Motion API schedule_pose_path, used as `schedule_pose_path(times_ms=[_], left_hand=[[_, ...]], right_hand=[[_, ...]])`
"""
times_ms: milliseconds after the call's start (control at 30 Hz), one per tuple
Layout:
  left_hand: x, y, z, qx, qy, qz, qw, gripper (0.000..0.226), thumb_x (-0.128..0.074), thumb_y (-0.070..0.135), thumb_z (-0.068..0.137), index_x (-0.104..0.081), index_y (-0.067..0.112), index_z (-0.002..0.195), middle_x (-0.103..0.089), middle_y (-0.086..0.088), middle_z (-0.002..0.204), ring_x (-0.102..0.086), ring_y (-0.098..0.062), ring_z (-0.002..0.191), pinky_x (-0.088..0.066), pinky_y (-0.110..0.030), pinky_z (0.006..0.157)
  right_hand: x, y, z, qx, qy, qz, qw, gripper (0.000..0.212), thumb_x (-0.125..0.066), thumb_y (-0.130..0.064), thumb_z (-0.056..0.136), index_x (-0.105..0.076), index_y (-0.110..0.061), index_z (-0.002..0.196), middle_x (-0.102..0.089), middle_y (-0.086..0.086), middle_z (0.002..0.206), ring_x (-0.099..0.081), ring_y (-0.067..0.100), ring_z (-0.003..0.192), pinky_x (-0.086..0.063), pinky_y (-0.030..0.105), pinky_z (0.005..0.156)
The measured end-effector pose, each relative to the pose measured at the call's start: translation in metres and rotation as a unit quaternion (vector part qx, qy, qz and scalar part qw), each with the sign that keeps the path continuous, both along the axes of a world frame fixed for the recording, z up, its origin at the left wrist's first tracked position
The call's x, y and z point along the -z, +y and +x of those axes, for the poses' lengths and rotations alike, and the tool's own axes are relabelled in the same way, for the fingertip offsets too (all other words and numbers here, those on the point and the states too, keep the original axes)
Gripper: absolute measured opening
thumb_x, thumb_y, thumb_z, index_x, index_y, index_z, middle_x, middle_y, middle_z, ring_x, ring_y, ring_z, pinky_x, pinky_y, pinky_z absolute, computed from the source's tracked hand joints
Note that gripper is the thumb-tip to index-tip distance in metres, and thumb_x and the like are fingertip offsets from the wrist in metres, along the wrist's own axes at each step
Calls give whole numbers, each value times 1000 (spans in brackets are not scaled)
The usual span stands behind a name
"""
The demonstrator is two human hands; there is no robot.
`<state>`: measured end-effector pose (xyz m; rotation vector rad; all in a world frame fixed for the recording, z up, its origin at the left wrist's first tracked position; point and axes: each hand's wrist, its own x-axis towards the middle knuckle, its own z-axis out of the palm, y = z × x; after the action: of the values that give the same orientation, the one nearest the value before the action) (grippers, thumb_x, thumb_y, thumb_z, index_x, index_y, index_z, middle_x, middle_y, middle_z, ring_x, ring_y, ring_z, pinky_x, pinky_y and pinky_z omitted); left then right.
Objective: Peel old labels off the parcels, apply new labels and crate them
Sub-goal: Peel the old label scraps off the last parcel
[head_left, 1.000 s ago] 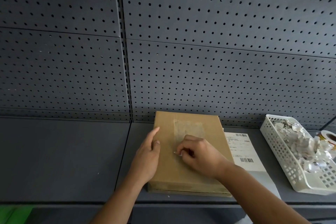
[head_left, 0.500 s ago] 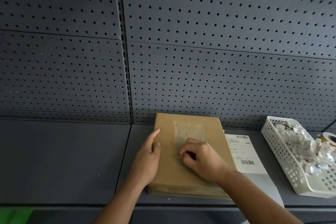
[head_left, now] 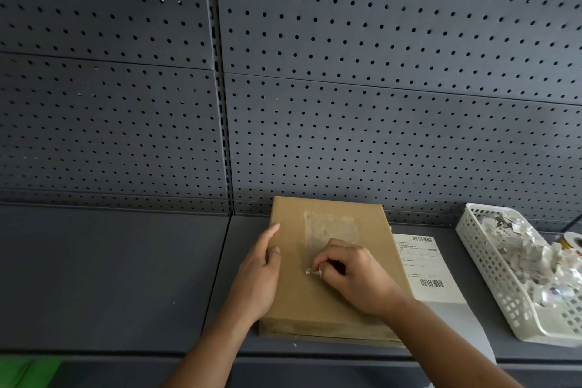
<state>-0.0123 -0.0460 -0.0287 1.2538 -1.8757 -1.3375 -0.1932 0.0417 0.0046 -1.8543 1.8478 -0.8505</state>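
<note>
A flat brown cardboard parcel (head_left: 296, 299) lies on the grey shelf (head_left: 110, 277). Its top carries a pale rectangular patch of label residue (head_left: 330, 228). My left hand (head_left: 258, 277) rests flat on the parcel's left edge and holds it down. On the parcel's top, my right hand (head_left: 352, 277) pinches a small white scrap of old label (head_left: 312, 271) between thumb and fingertips. A fresh white shipping label (head_left: 422, 265) with barcodes lies on the shelf just right of the parcel, partly tucked under it.
A white plastic basket (head_left: 491, 277) full of torn label scraps stands at the right. A roll of tape (head_left: 571, 243) peeks out behind it. A dark perforated back panel (head_left: 346, 104) rises behind the shelf. Something green (head_left: 28, 372) shows below the shelf's front edge at the left.
My right hand has shifted slightly toward me along the parcel top, pulling a small white scrap off it. My left hand stays put on the left edge.
</note>
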Motion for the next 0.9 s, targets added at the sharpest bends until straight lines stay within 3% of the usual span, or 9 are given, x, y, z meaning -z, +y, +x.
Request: schedule_pose_path(times_ms=[200, 300, 467, 900], left_hand=[[0, 0, 1, -2, -3, -6, 1000, 44, -33, 37, 108, -29, 58, 147, -34, 14, 160, -39, -9, 141, -37, -27, 103], [1, 0, 1, 0, -6, -7, 1000, 44, -33, 39, 108, -28, 61, 145, -38, 12, 158, -44, -12, 138, -41, -31, 106], [0, -1, 2, 0, -6, -10, 1000, 45, -33, 36, 108, -29, 56, 149, -32, 15, 160, -34, -8, 144, -34, -27, 108], [2, -1, 1, 4, -6, -12, 1000, 45, -33, 37, 108, -29, 56, 149, -32, 15, 161, -34, -9, 145, -33, -26, 105]], right_hand=[[2, -2, 0, -11, 19, 4, 1000, 14, -57, -21, 87, -69, -25, 82, -60, -14, 88, -60, 6, 81, -43, 11, 73], [1, -1, -2, 7, 4, -10, 1000, 18, -59, -13, 90, -72, -24, 85, -63, -15, 88, -61, 5, 85, -43, 10, 75], [2, -2, 0, -3, 21, -3, 1000, 13, -60, -16, 87, -69, -22, 80, -61, -13, 86, -59, 6, 80, -42, 10, 71], [-2, 2, -1, 38, -11, -18, 999, 20, -59, -6, 88, -70, -19, 78, -63, -12, 84, -61, 6, 81, -43, 9, 73]])
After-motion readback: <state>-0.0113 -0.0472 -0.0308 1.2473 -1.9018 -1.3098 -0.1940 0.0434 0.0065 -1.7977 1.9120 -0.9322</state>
